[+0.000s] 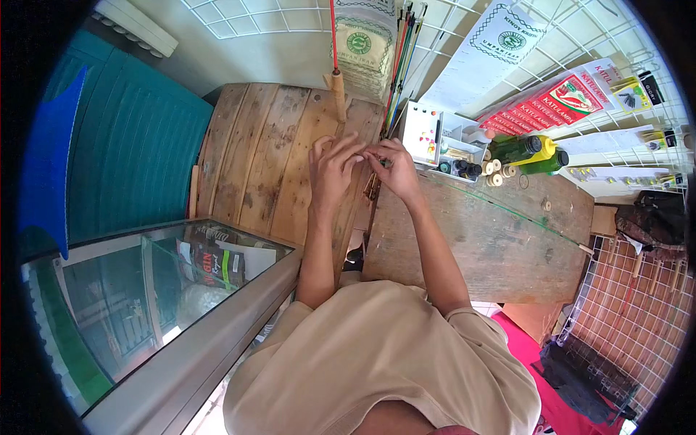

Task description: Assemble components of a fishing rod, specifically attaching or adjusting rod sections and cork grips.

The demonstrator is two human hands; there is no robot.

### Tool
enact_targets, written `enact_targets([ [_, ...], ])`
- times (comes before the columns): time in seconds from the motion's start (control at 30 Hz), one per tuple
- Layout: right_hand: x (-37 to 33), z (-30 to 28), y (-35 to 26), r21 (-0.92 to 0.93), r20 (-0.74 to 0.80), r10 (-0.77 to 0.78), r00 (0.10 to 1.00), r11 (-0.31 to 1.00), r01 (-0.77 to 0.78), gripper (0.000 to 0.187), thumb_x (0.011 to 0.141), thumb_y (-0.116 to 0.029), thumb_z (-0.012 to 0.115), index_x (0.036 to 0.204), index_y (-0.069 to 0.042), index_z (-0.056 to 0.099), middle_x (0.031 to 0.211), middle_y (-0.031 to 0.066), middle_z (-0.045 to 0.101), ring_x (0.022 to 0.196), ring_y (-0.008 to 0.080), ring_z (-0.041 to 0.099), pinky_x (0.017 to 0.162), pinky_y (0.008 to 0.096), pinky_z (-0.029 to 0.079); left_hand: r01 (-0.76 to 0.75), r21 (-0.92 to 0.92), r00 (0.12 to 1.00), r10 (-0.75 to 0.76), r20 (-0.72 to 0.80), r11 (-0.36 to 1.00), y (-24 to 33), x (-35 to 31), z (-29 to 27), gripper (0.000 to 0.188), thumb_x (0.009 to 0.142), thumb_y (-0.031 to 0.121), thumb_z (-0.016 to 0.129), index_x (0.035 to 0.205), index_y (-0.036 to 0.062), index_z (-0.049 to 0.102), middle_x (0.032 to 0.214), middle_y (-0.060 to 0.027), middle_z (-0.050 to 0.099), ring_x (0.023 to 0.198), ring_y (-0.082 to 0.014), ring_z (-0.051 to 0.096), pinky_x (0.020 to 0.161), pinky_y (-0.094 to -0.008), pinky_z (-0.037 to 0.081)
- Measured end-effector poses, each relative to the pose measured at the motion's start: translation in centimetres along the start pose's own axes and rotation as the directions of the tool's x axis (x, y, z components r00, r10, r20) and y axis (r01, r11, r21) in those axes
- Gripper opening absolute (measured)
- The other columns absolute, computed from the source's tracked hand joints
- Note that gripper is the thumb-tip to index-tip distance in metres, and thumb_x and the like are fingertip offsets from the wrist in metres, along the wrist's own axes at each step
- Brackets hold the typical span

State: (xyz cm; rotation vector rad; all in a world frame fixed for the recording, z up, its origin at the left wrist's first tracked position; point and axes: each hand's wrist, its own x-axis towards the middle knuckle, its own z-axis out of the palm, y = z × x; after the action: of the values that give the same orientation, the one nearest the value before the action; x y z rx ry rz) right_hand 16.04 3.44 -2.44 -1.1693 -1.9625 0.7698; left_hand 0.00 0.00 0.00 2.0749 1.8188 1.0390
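My left hand (333, 168) and my right hand (394, 168) are raised close together above the gap between two wooden tables. The right thumb and fingertips are pinched together. On the left, thumb and index finger meet beside them, while the other fingers are loosely bent. Whatever lies between the fingertips is too small to make out. Just beyond the left hand, a wooden handle (338, 96) with a thin red rod stands up. A white box (423, 130) with small coloured beads is nearest to my right hand.
Wooden spools (494, 172) and dark bottles (542, 148) stand behind the right table (464, 246). A thin green rod (522, 215) lies across it. A glass case (196, 283) flanks me on the left. Packets (558, 101) hang on a white wire grid.
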Motion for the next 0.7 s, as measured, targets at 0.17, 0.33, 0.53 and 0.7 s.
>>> enact_targets([
  [0.17, -0.2, -0.3, -0.2, 0.078, -0.058, -0.021, 0.998, 0.997, 0.026, 0.011, 0.078, -0.002, 0.068, 0.089, -0.001, 0.07, 0.083, 0.0108, 0.066, 0.074, 0.0229, 0.055, 0.072, 0.0341, 0.044, 0.101, -0.204, 0.995, -0.104, -0.005, 0.974, -1.1, -0.8, 1.7, 0.013, 0.079, 0.009, 0.068, 0.092, 0.0098, 0.07, 0.094, -0.0032, 0.07, 0.093, -0.0274, 0.056, 0.085, -0.0372, 0.042],
  [0.33, -0.7, -0.5, -0.5, -0.076, -0.008, 0.029, 1.0, 0.997, -0.029, 0.016, 0.08, -0.009, 0.067, 0.094, -0.003, 0.067, 0.091, 0.0109, 0.063, 0.087, 0.0306, 0.057, 0.076, 0.0375, 0.047, 0.125, -0.161, 0.989, -0.137, -0.062, 0.979, -1.3, -0.8, 1.7, 0.012, 0.082, 0.007, 0.065, 0.093, 0.0067, 0.069, 0.091, -0.0079, 0.067, 0.089, -0.0299, 0.057, 0.081, -0.0386, 0.045],
  [0.53, -1.7, 1.0, 0.3, -0.232, 0.026, 0.025, 0.999, 0.973, -0.018, 0.025, 0.083, -0.01, 0.063, 0.106, -0.004, 0.06, 0.097, 0.0128, 0.059, 0.096, 0.0333, 0.057, 0.081, 0.041, 0.048, 0.199, -0.147, 0.973, -0.213, -0.089, 0.969, -1.6, -1.0, 1.6, 0.013, 0.086, 0.007, 0.061, 0.098, 0.0047, 0.067, 0.09, -0.0125, 0.063, 0.084, -0.0325, 0.06, 0.075, -0.0395, 0.047],
  [0.7, -1.7, 1.4, -0.8, -0.232, 0.055, 0.209, 0.976, 0.954, -0.191, 0.02, 0.084, -0.01, 0.063, 0.103, -0.004, 0.061, 0.096, 0.0144, 0.058, 0.084, 0.0351, 0.06, 0.072, 0.0421, 0.05, 0.239, -0.222, 0.958, -0.268, -0.107, 0.945, -1.5, -1.0, 1.4, 0.013, 0.087, 0.006, 0.06, 0.098, 0.0036, 0.066, 0.086, -0.0137, 0.062, 0.08, -0.031, 0.062, 0.07, -0.0379, 0.048],
])
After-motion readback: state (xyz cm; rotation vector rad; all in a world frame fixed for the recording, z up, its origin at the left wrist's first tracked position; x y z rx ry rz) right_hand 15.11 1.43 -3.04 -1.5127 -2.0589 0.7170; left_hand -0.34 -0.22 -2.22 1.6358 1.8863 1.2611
